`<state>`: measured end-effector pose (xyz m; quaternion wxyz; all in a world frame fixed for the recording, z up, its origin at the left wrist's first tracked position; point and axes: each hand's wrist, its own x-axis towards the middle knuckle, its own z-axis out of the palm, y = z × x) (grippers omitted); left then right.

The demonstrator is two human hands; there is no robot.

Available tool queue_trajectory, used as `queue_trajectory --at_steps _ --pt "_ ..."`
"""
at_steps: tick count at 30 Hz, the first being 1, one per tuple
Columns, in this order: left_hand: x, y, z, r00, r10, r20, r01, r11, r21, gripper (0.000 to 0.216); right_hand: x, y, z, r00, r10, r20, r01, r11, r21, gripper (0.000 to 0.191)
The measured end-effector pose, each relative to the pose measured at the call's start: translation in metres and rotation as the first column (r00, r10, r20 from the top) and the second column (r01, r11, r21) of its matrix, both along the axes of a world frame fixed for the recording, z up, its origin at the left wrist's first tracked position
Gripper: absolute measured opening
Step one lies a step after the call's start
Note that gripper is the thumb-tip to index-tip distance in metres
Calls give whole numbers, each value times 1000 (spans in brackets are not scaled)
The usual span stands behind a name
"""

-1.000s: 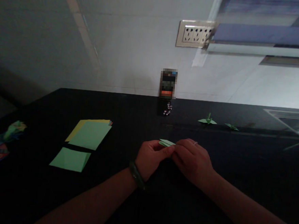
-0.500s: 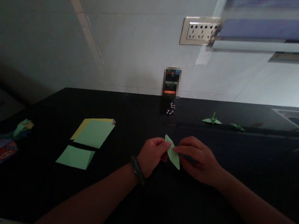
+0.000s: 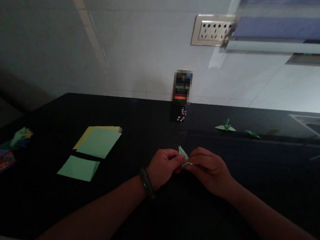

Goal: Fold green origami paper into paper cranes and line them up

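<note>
Here both hands, left hand (image 3: 162, 166) and right hand (image 3: 210, 170), pinch one folded green paper (image 3: 183, 156).

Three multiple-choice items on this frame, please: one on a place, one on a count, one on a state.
1. Where is the stack of paper sheets?
A. left of the hands
B. against the wall
C. beside the finished cranes

2. How many finished green cranes stand on the black table?
A. none
B. two
C. five

3. The folded green paper is
A. flat on the table
B. pinched by left hand and right hand
C. in one hand only

A: stack lies left. B: two at right rear. B: both hands' fingertips meet on it.
</note>
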<state>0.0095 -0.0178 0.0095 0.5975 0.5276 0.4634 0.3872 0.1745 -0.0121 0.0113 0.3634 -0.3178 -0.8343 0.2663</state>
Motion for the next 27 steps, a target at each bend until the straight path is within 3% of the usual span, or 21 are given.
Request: queue_trajectory --at_steps 6,12,17,23,27 --pt "-1 2 -1 999 -53 0 53 998 32 22 -8 -6 -2 976 -172 -131 119 934 -336 14" --pt "-1 1 1 997 -58 -53 62 996 63 25 -13 -7 -7 950 -280 -136 145 785 -602 17" --pt "-1 2 -5 996 -84 -38 86 994 66 26 -15 -4 -10 922 -331 -200 110 720 -686 21" --pt "1 3 -10 996 -82 -36 84 994 72 31 -12 -1 -5 934 -335 -122 127 634 -763 23" --pt "1 1 -9 997 -76 -27 78 995 58 37 -12 -2 -9 882 -414 -226 81 605 -792 24"
